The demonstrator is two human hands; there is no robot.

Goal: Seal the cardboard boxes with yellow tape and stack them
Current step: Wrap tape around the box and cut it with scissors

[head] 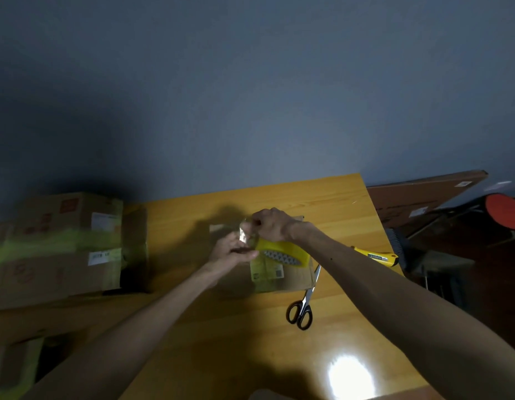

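Observation:
A small cardboard box (282,280) with a label lies on the wooden table (221,327) in the middle of the view. Just above it is a yellow tape dispenser (283,254) with a grey patterned grip. My left hand (231,249) holds the dispenser's front end, fingers curled against it. My right hand (270,225) is directly above and pinches the loose end of the tape (244,235), a short shiny strip between the two hands. A stack of boxes (68,243) bound with yellow tape stands at the left.
Black-handled scissors (301,308) lie right of the small box, with a yellow utility knife (377,256) near the table's right edge. More cardboard (16,362) sits at the lower left. Beyond the right edge are a leaning board (423,194) and a red object (504,210).

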